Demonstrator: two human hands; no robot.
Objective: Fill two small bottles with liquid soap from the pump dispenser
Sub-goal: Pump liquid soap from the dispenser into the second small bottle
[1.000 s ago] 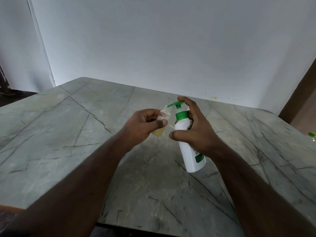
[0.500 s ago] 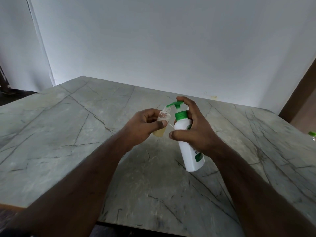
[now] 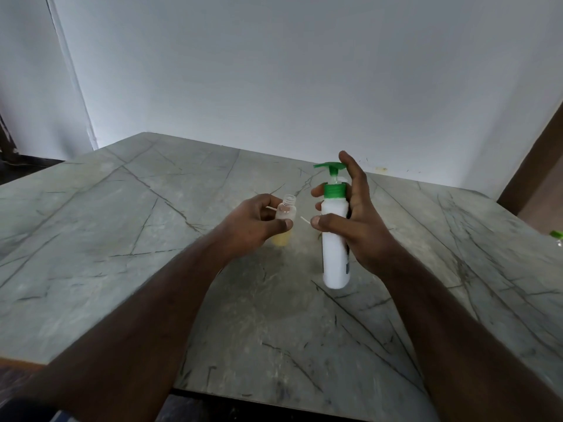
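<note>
Hands over grey marble tabletop [image 3: 91, 239]. Left hand [image 3: 254, 226] grips small clear bottle [image 3: 285, 219], uncapped, yellowish soap in its bottom. Right hand [image 3: 355, 220] wraps white pump dispenser [image 3: 335, 239], forefinger touching green pump head [image 3: 330, 166]. Bottle sits just left of dispenser, not touching.

It looked like a plain room in a home: a grey marble-patterned surface [image 3: 128, 226] stood against a bare white wall [image 3: 274, 71], with brown woodwork [image 3: 536, 166] at the right.
</note>
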